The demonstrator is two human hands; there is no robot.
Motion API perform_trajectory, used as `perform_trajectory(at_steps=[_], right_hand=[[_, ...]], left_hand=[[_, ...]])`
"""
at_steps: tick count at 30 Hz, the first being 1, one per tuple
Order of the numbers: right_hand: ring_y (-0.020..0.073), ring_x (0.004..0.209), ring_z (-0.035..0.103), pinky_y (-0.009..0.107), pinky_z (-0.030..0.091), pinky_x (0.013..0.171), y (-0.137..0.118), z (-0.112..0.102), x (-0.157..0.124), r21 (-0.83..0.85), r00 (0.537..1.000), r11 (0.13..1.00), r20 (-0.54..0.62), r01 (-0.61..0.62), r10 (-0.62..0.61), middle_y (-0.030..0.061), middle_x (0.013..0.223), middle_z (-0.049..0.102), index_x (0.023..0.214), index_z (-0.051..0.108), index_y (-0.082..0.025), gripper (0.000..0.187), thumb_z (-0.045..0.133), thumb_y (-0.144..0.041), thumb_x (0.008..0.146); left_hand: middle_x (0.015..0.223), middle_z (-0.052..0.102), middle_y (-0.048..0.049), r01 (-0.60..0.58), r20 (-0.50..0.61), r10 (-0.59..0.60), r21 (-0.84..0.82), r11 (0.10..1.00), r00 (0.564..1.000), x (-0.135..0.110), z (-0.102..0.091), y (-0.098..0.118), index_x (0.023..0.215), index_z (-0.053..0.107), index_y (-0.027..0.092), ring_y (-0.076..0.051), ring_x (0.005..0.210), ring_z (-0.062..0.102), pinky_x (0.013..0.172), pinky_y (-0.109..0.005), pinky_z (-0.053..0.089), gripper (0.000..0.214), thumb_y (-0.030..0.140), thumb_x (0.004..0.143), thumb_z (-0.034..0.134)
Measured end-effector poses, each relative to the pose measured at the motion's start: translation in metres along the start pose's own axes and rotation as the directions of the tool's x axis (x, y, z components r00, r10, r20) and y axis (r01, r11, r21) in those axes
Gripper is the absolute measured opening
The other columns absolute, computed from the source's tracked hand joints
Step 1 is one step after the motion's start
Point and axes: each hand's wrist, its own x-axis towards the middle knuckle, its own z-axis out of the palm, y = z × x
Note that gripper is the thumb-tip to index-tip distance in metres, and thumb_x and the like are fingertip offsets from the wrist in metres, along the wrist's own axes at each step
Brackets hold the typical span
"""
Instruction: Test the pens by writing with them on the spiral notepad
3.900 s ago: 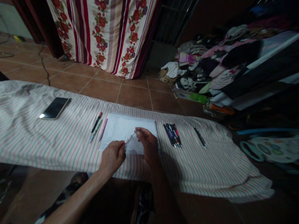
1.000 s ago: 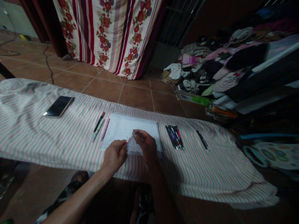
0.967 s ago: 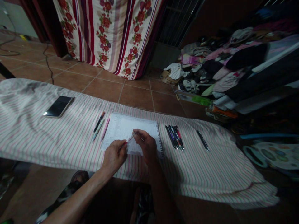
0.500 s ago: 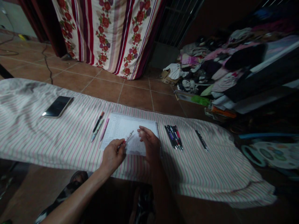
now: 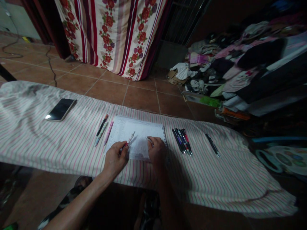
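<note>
My left hand [image 5: 115, 158] is closed on a clear pen with a red end [image 5: 129, 140], whose tip points up over a white spiral notebook [image 5: 141, 134]. My right hand [image 5: 157, 151] rests on the notebook's lower right part, fingers bent down onto the page, apart from the pen. The notebook lies on a pink-and-green striped cloth [image 5: 48, 140].
Three pens [image 5: 102, 128] lie left of the notebook, a bundle of pens [image 5: 182, 141] right of it, and a single dark pen [image 5: 212, 145] farther right. A phone [image 5: 59, 109] lies at the left. Beyond are tiled floor, a floral curtain [image 5: 112, 32] and piled clothes [image 5: 230, 60].
My right hand has let go of the pen's far end and dropped onto the notebook to the right. My left hand still holds the pen.
</note>
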Motion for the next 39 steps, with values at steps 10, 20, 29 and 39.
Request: perform_trajectory(at_steps=[10, 20, 29, 39], right_hand=[[0.0221, 0.084, 0.053, 0.032, 0.039, 0.075, -0.005, 0.004, -0.001, -0.108, 0.997, 0.994, 0.079, 0.025, -0.016, 0.0103, 0.087, 0.063, 0.091, 0.066, -0.016, 0.021, 0.048, -0.018, 0.079], [0.0158, 0.066, 0.056, 0.028, 0.045, 0.057, -0.021, -0.008, 0.006, 0.615, 0.963, 0.742, 0.165, -0.268, 0.212, 0.0049, 0.089, 0.068, 0.091, 0.067, -0.02, 0.03, 0.053, -0.037, 0.072], [0.0095, 0.061, 0.054, 0.02, 0.039, 0.052, -0.046, -0.033, 0.003, 0.834, 0.839, 0.229, 0.405, -0.502, 0.363, 0.0017, 0.079, 0.067, 0.084, 0.065, -0.019, 0.029, 0.068, -0.036, 0.061], [0.0119, 0.069, 0.059, 0.02, 0.042, 0.054, -0.05, -0.04, 0.003, 0.855, 0.852, 0.2, 0.396, -0.478, 0.343, 0.0042, 0.087, 0.067, 0.085, 0.063, -0.019, 0.03, 0.068, -0.036, 0.062]], left_hand=[[0.086, 0.066, -0.0065, -0.01, 0.009, 0.01, -0.005, 1.0, 1.0, -0.001, 0.0, 0.001, 0.098, 0.062, 0.015, -0.016, 0.073, 0.059, 0.068, -0.029, 0.047, 0.027, 0.028, 0.082, 0.045], [0.085, 0.067, -0.0067, -0.012, 0.033, 0.011, 0.015, 1.0, 0.999, -0.003, -0.002, 0.005, 0.098, 0.062, 0.015, -0.017, 0.076, 0.059, 0.07, -0.031, 0.047, 0.027, 0.027, 0.083, 0.043], [0.084, 0.067, -0.0058, -0.024, 0.047, 0.022, 0.036, 0.999, 0.999, -0.005, 0.001, 0.009, 0.096, 0.063, 0.017, -0.017, 0.073, 0.06, 0.068, -0.03, 0.048, 0.026, 0.026, 0.082, 0.044], [0.087, 0.068, -0.006, -0.048, 0.104, 0.042, 0.049, 0.998, 0.994, -0.008, 0.003, 0.012, 0.095, 0.064, 0.018, -0.019, 0.082, 0.062, 0.074, -0.032, 0.047, 0.027, 0.025, 0.081, 0.042]])
